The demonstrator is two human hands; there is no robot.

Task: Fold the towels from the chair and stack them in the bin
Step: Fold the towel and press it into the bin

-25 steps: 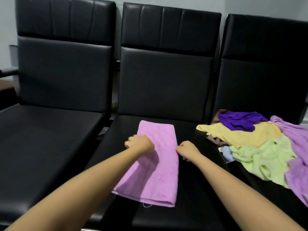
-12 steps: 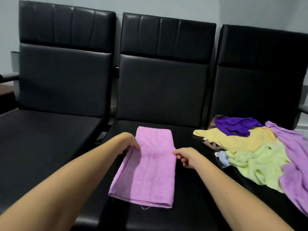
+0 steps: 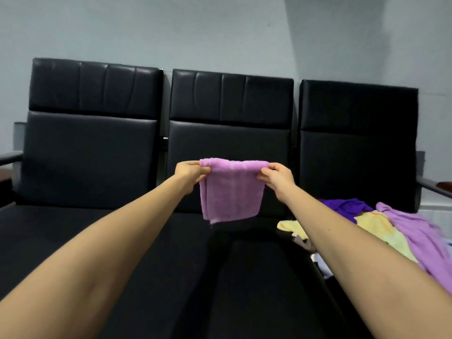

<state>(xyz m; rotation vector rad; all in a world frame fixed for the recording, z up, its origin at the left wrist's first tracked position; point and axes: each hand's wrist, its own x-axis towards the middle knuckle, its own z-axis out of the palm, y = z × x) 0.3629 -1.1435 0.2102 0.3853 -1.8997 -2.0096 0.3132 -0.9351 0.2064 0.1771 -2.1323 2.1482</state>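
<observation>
There it is, the folded pink towel [image 3: 232, 192], held in the air and hanging down in front of the middle chair [image 3: 230, 143], well clear of the seat below. The left hand [image 3: 189, 171] pinches the top left corner with its fingers curled tight on the cloth. The right hand [image 3: 277, 176] pinches the top right corner the same way, so the top edge runs level and taut between them. Both bare arms reach straight out from the bottom of the view. The towel's bottom edge hangs a little askew, lower on the left.

Off to the right, on the seat of the right chair [image 3: 357, 148], lies the loose heap. A dark purple towel [image 3: 342, 207] sits at the back with a yellow towel [image 3: 374, 223] in front of it. A pale green towel [image 3: 398, 241] lies nearer still, and a lilac towel [image 3: 420, 231] is draped down the right side. The left chair [image 3: 93, 155] stands just beside the middle one. All three are black and padded, lined up against a grey wall [image 3: 171, 33].
</observation>
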